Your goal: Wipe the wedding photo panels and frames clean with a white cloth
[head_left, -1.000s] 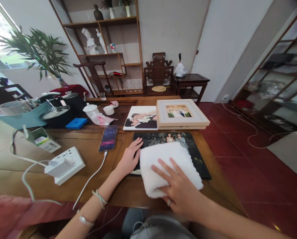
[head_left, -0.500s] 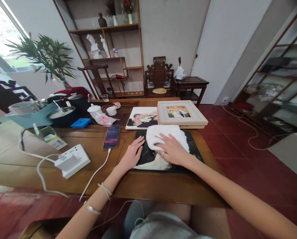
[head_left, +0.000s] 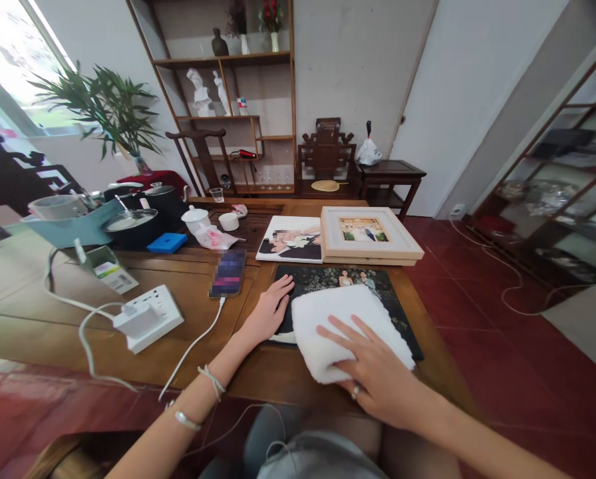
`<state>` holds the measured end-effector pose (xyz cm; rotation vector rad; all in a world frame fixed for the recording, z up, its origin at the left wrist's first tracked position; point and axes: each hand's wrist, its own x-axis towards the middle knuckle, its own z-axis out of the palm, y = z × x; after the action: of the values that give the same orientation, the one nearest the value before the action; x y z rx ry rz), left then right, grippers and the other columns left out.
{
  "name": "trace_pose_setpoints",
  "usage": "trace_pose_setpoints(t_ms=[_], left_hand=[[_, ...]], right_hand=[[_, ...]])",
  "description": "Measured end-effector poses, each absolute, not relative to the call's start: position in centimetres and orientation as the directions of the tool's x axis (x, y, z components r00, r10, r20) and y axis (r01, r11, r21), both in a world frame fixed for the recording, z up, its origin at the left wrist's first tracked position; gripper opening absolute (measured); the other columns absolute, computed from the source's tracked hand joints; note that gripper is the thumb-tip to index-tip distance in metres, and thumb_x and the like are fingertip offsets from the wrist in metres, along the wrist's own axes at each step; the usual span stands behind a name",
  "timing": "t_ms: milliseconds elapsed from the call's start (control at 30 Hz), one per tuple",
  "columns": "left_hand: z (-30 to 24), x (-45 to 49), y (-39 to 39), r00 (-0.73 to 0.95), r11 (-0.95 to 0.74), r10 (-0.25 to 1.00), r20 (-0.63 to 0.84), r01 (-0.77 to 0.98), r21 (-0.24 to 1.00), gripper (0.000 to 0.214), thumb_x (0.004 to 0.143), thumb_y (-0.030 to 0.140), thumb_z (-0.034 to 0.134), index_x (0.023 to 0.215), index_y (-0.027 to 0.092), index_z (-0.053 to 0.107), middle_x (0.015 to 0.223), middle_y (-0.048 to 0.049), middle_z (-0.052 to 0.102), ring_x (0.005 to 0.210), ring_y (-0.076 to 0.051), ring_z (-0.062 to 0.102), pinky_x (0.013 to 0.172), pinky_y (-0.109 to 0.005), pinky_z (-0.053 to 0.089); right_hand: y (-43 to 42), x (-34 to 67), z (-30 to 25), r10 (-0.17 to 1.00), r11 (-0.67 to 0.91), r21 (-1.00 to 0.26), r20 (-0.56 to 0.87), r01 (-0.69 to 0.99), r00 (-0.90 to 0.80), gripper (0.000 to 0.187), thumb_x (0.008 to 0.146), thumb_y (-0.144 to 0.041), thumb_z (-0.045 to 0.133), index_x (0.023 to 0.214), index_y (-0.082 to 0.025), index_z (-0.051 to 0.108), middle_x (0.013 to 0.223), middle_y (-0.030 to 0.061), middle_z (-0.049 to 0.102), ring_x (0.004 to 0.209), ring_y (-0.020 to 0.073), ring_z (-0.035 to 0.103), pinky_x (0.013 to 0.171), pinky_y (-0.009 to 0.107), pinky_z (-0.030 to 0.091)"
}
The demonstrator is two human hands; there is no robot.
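A dark photo panel (head_left: pixel 310 279) with a wedding picture lies flat near the table's front edge. My left hand (head_left: pixel 271 307) rests on its left border, fingers stretched out and flat. On the panel's front half is a folded white towel (head_left: pixel 345 306), which hides much of the picture and hangs slightly over the near edge. My right hand (head_left: pixel 372 362) holds the towel at its near side, fingers spread over the top and the thumb by the lower fold. Two people and dark foliage show in the uncovered upper part of the print.
Behind the panel lie a white-edged photo print (head_left: pixel 291 241) and a light wooden picture frame (head_left: pixel 398 246). To the left are a phone (head_left: pixel 228 274) on a charging cable, a power strip (head_left: pixel 155 319), a blue box (head_left: pixel 167 242), and pots (head_left: pixel 131 226).
My right hand has drawn the towel toward me across the panel, uncovering the couple at its far side. My left hand stays on the left edge. The view has shifted slightly.
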<state>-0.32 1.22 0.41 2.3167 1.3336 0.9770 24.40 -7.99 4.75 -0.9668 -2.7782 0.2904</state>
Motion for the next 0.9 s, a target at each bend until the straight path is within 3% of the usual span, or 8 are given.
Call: trace_pose_setpoints(t_ms=[233,400,567,700,800,900], left_hand=[[0.1,-0.4,1.3,0.354,-0.534,0.843,0.405,0.643,0.549,0.037,0.091,0.019,0.037,0.121,0.011,0.058,0.135,-0.0150,0.052,0.131,-0.024,0.042,0.109,-0.048,0.033],[0.1,-0.5,1.3,0.355,-0.535,0.842,0.405,0.647,0.544,0.037,0.091,0.019,0.037,0.122,0.013,0.057,0.136,-0.0144,0.051,0.131,-0.023,0.042,0.109,-0.048,0.034],[0.2,-0.4,1.2,0.340,-0.527,0.846,0.410,0.650,0.548,0.036,0.090,0.016,0.039,0.121,0.014,0.058,0.135,-0.0136,0.053,0.131,-0.023,0.043,0.108,-0.047,0.034],[0.4,-0.3,1.1,0.332,-0.521,0.849,0.410,0.651,0.552,0.035,0.090,0.016,0.040,0.119,0.015,0.059,0.134,-0.0128,0.054,0.130,-0.022,0.043,0.108,-0.047,0.035],[0.5,-0.3,1.1,0.332,-0.521,0.850,0.410,0.650,0.554,0.035,0.090,0.017,0.040,0.120,0.016,0.058,0.134,-0.0124,0.054,0.130,-0.022,0.043,0.108,-0.047,0.034],[0.4,-0.3,1.1,0.332,-0.522,0.850,0.410,0.645,0.558,0.035,0.090,0.017,0.040,0.120,0.015,0.058,0.135,-0.0125,0.054,0.130,-0.022,0.043,0.108,-0.047,0.034]], right_hand=[[-1.6,25.9,4.3,0.778,0.629,-0.192,0.159,0.754,-0.608,0.031,0.091,-0.024,0.044,0.116,-0.024,0.061,0.144,0.0048,0.041,0.136,0.0260,0.026,0.109,0.053,0.020],[1.8,24.1,4.3,0.819,0.572,-0.194,0.176,0.797,-0.546,0.034,0.093,-0.029,0.044,0.123,-0.023,0.058,0.144,0.0071,0.040,0.136,0.0303,0.026,0.107,0.057,0.021],[-1.8,22.0,4.1,0.797,0.604,-0.210,0.154,0.769,-0.584,0.034,0.089,-0.022,0.046,0.119,-0.026,0.061,0.144,0.0046,0.040,0.136,0.0317,0.024,0.107,0.060,0.017],[-7.6,22.0,3.9,0.700,0.706,-0.247,0.108,0.663,-0.705,0.033,0.081,-0.017,0.050,0.109,-0.024,0.066,0.150,0.0028,0.029,0.138,0.0326,0.015,0.109,0.061,0.010],[-9.3,23.1,4.3,0.662,0.735,-0.264,0.076,0.625,-0.746,0.031,0.078,-0.014,0.049,0.100,-0.023,0.068,0.150,-0.0004,0.029,0.139,0.0299,0.015,0.110,0.058,0.013],[-8.0,25.2,4.2,0.712,0.698,-0.236,0.126,0.676,-0.691,0.035,0.079,-0.011,0.045,0.103,-0.023,0.066,0.145,0.0015,0.038,0.137,0.0257,0.023,0.110,0.055,0.019]])
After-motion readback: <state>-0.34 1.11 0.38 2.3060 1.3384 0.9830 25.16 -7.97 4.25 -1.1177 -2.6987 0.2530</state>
